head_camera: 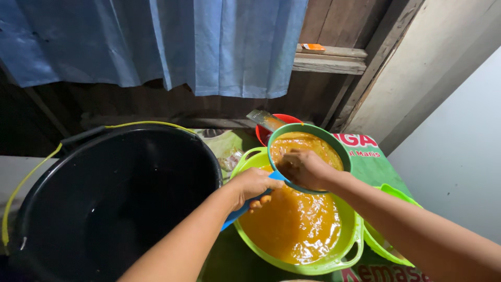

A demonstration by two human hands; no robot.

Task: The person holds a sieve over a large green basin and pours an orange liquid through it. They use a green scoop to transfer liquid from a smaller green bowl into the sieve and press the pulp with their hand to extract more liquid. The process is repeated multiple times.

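Observation:
My left hand point(254, 186) grips the blue handle point(241, 210) of a round green-rimmed strainer point(331, 142) held over a lime green basin point(350, 245). The strainer is full of thick orange pulp. My right hand point(304, 168) reaches into the strainer with its fingers pressed into the pulp. Glossy orange liquid point(295, 224) fills the basin below. The strainer hides part of the basin's far rim.
A large black bucket point(112, 203) with a yellow handle stands at the left. A red bowl point(262, 133) with a flat utensil point(266, 120) sits behind the strainer. Another lime green container point(389, 245) is at the right. A green printed sheet covers the table; a blue curtain hangs above.

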